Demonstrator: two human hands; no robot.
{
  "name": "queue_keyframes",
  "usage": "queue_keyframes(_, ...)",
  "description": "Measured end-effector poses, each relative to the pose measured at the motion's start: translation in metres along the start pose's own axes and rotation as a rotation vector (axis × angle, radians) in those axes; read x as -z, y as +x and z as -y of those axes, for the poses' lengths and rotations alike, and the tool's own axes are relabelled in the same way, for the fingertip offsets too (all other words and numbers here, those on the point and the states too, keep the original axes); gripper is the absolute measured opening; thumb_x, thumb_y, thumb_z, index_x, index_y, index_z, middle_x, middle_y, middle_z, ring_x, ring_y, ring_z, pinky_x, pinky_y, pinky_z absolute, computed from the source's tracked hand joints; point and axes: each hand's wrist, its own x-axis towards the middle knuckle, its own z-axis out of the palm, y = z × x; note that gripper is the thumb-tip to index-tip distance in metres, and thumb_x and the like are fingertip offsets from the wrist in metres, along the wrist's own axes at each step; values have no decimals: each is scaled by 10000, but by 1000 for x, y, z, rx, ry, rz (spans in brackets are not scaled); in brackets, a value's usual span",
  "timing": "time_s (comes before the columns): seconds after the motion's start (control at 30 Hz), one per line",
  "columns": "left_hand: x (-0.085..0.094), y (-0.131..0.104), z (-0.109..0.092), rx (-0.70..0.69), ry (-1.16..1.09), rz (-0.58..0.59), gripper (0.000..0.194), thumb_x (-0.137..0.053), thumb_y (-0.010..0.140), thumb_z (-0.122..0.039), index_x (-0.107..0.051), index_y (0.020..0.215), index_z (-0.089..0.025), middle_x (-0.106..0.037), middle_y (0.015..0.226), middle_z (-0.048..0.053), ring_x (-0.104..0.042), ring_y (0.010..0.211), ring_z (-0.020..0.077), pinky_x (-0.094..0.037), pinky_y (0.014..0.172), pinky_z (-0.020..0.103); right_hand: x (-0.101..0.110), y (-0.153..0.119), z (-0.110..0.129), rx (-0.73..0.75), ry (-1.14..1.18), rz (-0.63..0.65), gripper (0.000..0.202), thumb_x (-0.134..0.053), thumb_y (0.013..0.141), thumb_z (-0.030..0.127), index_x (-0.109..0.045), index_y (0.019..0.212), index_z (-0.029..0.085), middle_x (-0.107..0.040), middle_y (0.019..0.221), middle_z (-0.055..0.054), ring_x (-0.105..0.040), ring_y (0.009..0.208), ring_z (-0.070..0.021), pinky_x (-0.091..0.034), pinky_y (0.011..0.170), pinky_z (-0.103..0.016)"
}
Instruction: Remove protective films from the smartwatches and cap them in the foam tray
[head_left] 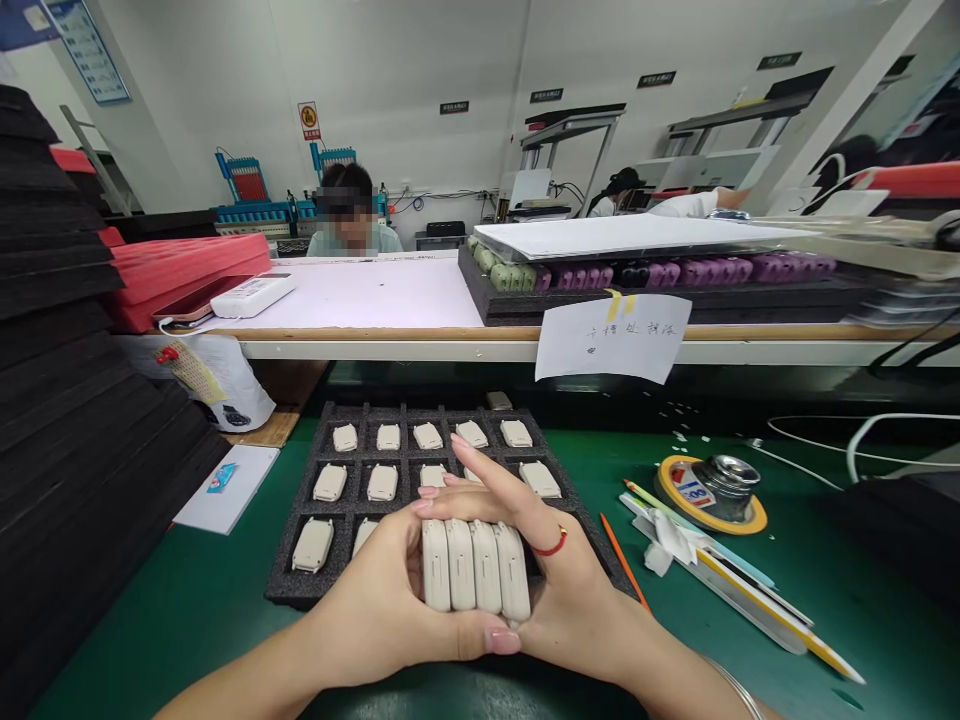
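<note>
Between my two hands sits a row of several cream watch cases, standing on edge side by side with their narrow sides towards me. My left hand is wrapped round the left end, its thumb running along underneath. From the right, my right hand closes on the other end, with its fingers reaching over the far side. Just beyond and partly below the hands lies a black foam tray. Its compartments hold more cream watch cases; my hands hide some of them.
A tall black foam stack rises at left, near a white pad. At right lie a tape roll, an orange stick and slim tools. The shelf ahead carries a tray of purple and green cases. A person sits beyond.
</note>
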Motion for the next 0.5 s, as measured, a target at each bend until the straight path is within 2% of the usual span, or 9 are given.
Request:
queue_keyframes(0.2,0,3,3,-26,-39,0,556,-887,595,-145,-617,1079,-199,-705,1017,2,-661,974,197,-533,784,268,1,-1,4,50,-158,45,857,-670,913,356,-131,1575,272,-683,1269,-66,-630,1209,-217,-461,1115,-379)
queue_keyframes(0.27,0,4,5,-75,-55,-8,519,-884,593,-140,-648,1053,-191,-720,1019,9,-664,989,208,-531,815,279,1,-2,6,119,-281,87,811,-615,953,265,-100,1580,273,-623,1363,-82,-560,1295,-220,-404,1157,-408)
queue_keyframes(0.33,-1,4,6,-113,-19,-44,459,-880,610,-164,-683,1024,-188,-734,1009,18,-670,988,217,-532,836,288,1,-3,8,165,-365,129,836,-627,944,257,-86,1582,265,-506,1484,-97,-428,1406,-240,-289,1214,-457)
queue_keyframes(0.43,-2,1,6,-183,141,-136,460,-890,617,-221,-709,1040,-213,-752,984,19,-688,924,216,-547,791,287,6,-4,10,78,-300,101,1012,-724,817,531,-110,1578,269,-360,1578,-104,-279,1478,-302,-202,1232,-505)
queue_keyframes(0.5,-2,-2,6,-272,268,-178,464,-885,637,-245,-711,1067,-242,-758,1023,23,-695,931,220,-554,799,294,11,-4,8,-89,-128,12,966,-611,805,696,-160,1566,310,-333,1589,-98,-332,1451,-328,-280,1197,-521)
